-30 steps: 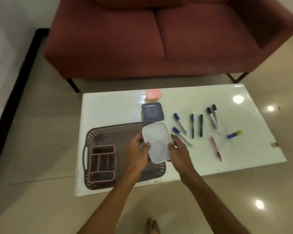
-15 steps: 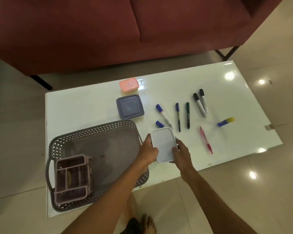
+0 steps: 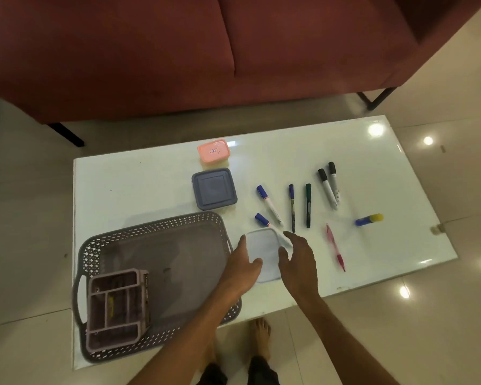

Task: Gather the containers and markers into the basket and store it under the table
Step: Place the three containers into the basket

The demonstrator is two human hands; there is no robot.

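Observation:
A white-lidded container (image 3: 263, 245) lies on the white table (image 3: 139, 190), just right of the grey perforated basket (image 3: 150, 226). My left hand (image 3: 243, 266) grips its left edge, thumb on the lid. Beside its right edge my right hand (image 3: 299, 262) hovers with fingers spread. A grey-blue container (image 3: 214, 188) and a pink container (image 3: 213, 150) sit behind the basket. Two blue-capped markers (image 3: 270, 204), a dark blue pen (image 3: 292, 207), a green marker (image 3: 308, 205), two black-capped markers (image 3: 328, 187), a red pen (image 3: 335, 247) and a blue-yellow marker (image 3: 369, 219) lie to the right.
A mauve divided organizer (image 3: 117, 307) stands in the basket's near left corner. A red sofa (image 3: 178, 51) runs behind the table, its black leg (image 3: 375, 98) at the right. My bare feet (image 3: 258, 334) stand on the tiled floor at the table's near edge.
The white container came down from above the basket onto the table right of it. My right hand has let go and opened. The camera moved closer and tilted down.

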